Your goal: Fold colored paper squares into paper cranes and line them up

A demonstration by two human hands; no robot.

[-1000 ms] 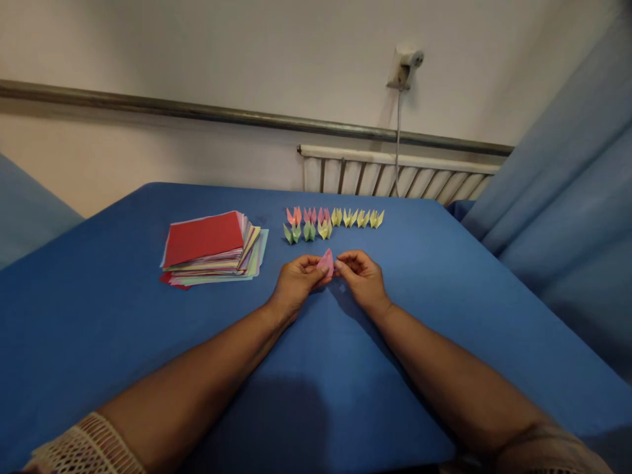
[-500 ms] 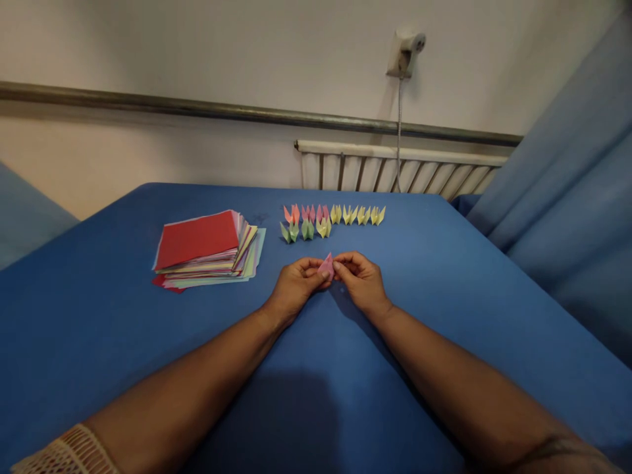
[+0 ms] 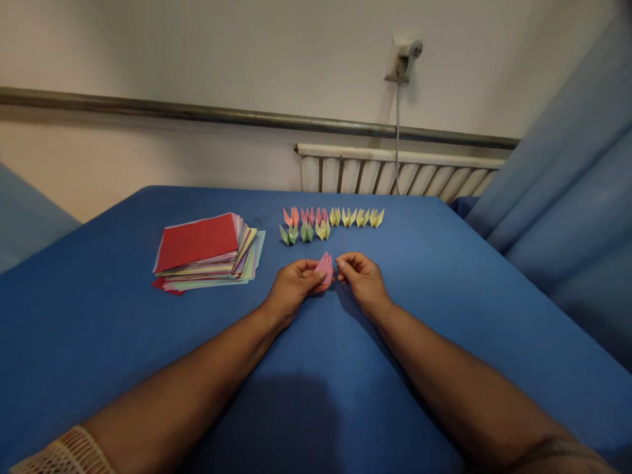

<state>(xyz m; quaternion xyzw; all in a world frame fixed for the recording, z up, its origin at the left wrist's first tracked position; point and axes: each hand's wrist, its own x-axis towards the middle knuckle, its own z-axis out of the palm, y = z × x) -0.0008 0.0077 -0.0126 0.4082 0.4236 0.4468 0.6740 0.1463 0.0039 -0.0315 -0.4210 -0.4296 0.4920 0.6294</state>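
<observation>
Between the thumb and fingers of my left hand (image 3: pixel 296 286) is a small pink folded paper (image 3: pixel 324 268), its pointed end up. My right hand (image 3: pixel 363 280) is just to the right of the paper, thumb and forefinger drawn together. A narrow gap shows between those fingertips and the paper, and nothing is visible in them. Beyond my hands, small folded paper cranes stand in two rows: a back row with orange, pink and several yellow cranes (image 3: pixel 349 217), and a front row with two green cranes (image 3: pixel 307 230) and one yellow crane (image 3: pixel 322 230).
A thick stack of coloured paper sheets (image 3: pixel 197 243), red on top, lies at the left on the blue-covered table (image 3: pixel 123 355). Behind the table are a radiator (image 3: pixel 355 171), a wall rail (image 3: pixel 222 115) and a socket with a cord (image 3: pixel 402 62). Blue curtain (image 3: pixel 567 171) hangs at right.
My right fingertips have come off the pink paper and moved slightly right. The paper now shows more of its length, with separate points at the top. My left hand still holds it.
</observation>
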